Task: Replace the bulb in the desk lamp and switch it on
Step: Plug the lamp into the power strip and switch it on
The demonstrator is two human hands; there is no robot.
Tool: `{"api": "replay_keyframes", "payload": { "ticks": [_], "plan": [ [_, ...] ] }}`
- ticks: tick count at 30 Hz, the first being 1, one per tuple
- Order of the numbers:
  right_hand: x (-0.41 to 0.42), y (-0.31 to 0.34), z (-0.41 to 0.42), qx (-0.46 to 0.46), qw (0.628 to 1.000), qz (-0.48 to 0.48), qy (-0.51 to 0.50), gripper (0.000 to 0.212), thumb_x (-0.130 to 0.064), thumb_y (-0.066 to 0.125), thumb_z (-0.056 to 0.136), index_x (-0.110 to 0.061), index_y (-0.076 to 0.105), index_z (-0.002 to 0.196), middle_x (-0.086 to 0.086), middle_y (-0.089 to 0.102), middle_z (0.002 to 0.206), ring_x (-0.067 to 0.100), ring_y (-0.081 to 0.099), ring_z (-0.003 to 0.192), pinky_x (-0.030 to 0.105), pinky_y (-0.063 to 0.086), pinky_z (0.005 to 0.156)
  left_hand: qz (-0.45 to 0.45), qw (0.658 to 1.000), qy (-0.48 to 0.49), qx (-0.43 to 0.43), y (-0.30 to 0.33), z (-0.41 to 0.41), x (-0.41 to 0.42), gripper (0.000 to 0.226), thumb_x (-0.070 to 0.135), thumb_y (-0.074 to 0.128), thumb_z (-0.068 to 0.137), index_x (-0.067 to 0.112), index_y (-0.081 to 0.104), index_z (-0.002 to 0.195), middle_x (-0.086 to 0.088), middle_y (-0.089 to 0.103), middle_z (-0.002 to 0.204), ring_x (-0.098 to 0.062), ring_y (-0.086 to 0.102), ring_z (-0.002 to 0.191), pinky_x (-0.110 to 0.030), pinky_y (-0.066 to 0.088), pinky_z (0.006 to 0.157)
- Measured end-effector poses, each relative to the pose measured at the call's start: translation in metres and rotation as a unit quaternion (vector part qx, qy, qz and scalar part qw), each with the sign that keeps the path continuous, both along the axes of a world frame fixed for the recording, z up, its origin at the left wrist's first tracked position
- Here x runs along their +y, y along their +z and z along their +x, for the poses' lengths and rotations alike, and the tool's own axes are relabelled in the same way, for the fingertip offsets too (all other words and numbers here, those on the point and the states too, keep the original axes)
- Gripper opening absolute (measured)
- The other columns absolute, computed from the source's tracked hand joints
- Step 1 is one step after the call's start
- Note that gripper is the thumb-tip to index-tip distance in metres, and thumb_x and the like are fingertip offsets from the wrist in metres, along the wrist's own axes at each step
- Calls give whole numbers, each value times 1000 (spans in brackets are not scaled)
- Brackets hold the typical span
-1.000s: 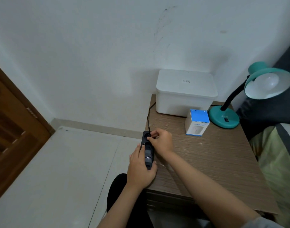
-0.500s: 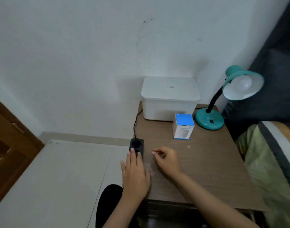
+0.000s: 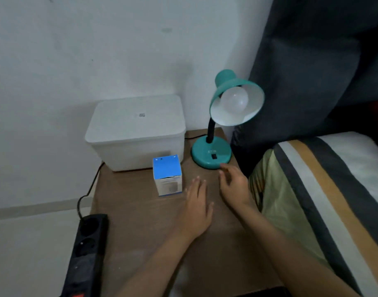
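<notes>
Teal desk lamp (image 3: pixel 211 154) stood at the far right corner of the wooden tabletop (image 3: pixel 141 232), round base flat on the surface, black neck rising to a shade tilted toward the camera. White bulb (image 3: pixel 234 100) sat inside the shade, unlit. A small black switch (image 3: pixel 214 156) showed on the near side of the base.

Right hand (image 3: pixel 235 185) hovered just short of the base's near rim, fingers loosely spread and slightly bent, holding nothing; whether a fingertip touched the base could not be told. Left hand (image 3: pixel 197 207) lay palm-down over the middle of the tabletop, fingers straight and together, empty.

Blue-topped bulb box (image 3: pixel 167 175) stood upright left of the left hand, just in front of a lidded white plastic bin (image 3: pixel 136 131) at the far edge. Black power strip (image 3: pixel 87 251) lay along the near left edge, a black cord (image 3: pixel 87 189) running from it toward the far left corner. Striped bedding (image 3: pixel 325 200) lay beyond the right edge.
</notes>
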State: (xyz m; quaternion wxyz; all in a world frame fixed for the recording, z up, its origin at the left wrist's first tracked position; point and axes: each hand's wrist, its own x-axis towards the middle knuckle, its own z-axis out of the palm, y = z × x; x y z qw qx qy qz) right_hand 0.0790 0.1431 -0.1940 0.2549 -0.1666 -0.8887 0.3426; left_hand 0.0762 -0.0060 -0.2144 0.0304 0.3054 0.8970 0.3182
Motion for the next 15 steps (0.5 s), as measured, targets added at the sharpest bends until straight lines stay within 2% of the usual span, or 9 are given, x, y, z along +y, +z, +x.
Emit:
{"api": "replay_keyframes", "payload": {
  "ticks": [5, 10, 15],
  "plan": [
    [34, -19, -40, -30, 997, 28, 61, 37, -7, 61, 86, -8, 57, 123, 12, 59, 128, 23, 53, 120, 25, 34, 105, -69, 997, 13, 42, -2, -53, 39, 68, 26, 44, 91, 2, 11, 146, -20, 6, 157, -32, 9, 145, -47, 15, 117],
    [43, -34, -45, -21, 994, 61, 89, 36, -8, 59, 87, -11, 58, 123, 11, 58, 128, 23, 49, 123, 23, 28, 108, -96, 994, 41, 33, -13, -68, 50, 72, 35, 41, 92, 5, 6, 147, -16, -1, 158, -29, 4, 145, -50, 16, 115],
    [44, -36, -45, -5, 994, 74, 85, 33, -7, 59, 87, -10, 61, 120, 14, 58, 125, 28, 50, 119, 31, 35, 105, -86, 995, 42, 41, -13, -68, 52, 73, 38, 39, 90, 6, 6, 148, -14, -1, 158, -27, 6, 145, -51, 16, 114]
  ]
}}
